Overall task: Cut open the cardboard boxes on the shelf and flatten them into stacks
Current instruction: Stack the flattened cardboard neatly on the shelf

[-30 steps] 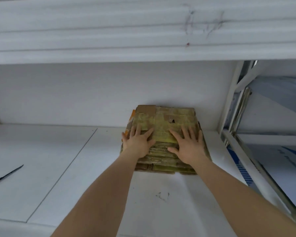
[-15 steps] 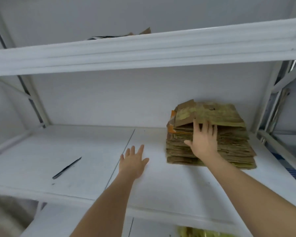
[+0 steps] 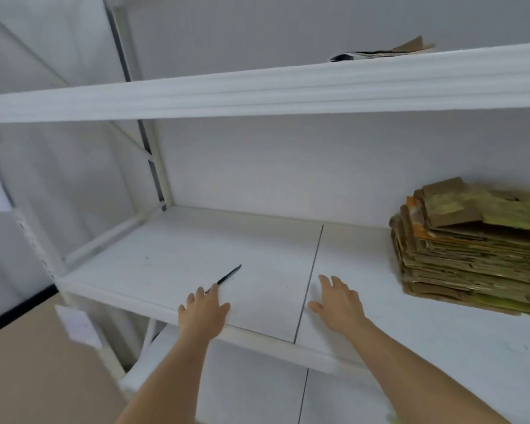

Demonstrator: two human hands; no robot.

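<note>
Reaching for the thin black blade [image 3: 227,276]: your left hand [image 3: 203,313] is spread flat, fingertips at its near end, nothing pinched. Right hand [image 3: 338,304] spread, empty; flattened brown cardboard stack [image 3: 468,252] sits well right of it. Next: pinch the handle.

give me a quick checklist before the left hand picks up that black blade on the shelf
1. Left hand free: ok, fingers straight, holding nothing.
2. Left hand at the black blade: ok, fingertips are at its near end, though I cannot tell whether they touch it.
3. Blade free of clutter: ok, it lies alone on the white shelf board.
4. Which end is the sharp one: cannot tell, it shows only as a thin dark strip.
5. Right hand out of the way: ok, open beside the board seam, apart from the blade.
6. Stack of flattened cardboard settled: ok, it sits on the shelf's right side, no hand on it.
</note>
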